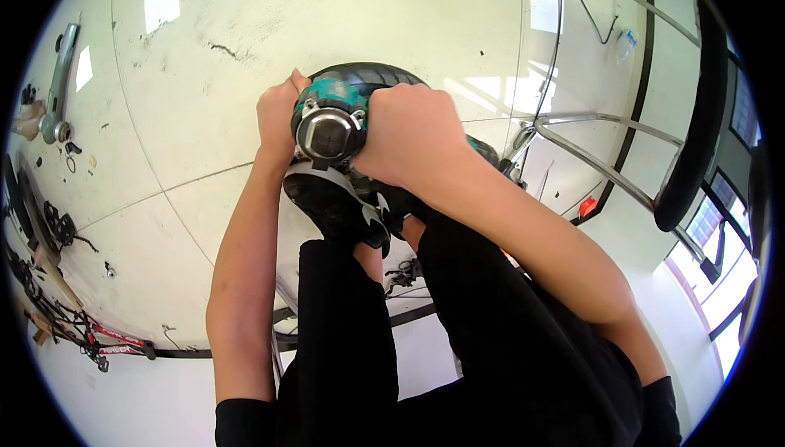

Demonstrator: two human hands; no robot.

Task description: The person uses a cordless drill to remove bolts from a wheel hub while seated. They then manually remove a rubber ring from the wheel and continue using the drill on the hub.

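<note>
My right hand (409,132) is wrapped round the grip of a teal and black cordless power tool (331,94). The tool's round dark rear end faces up toward me, and a teal part of it shows beyond my right wrist. Just left of the tool is my left hand (278,120), its fingers closed; the tool's body hides what they grip. A black rubber tyre (360,72) curves out behind the tool on the floor. Where the tool's tip sits is hidden. Directly below lies my black shoe (323,202).
A grey metal tube part (59,87) and small loose parts lie on the pale tiled floor (188,144) at left. Red and black bicycle parts (118,341) lie lower left. Bent chrome tubing (605,165), a plastic bottle (627,44) and a red object (587,206) are at right.
</note>
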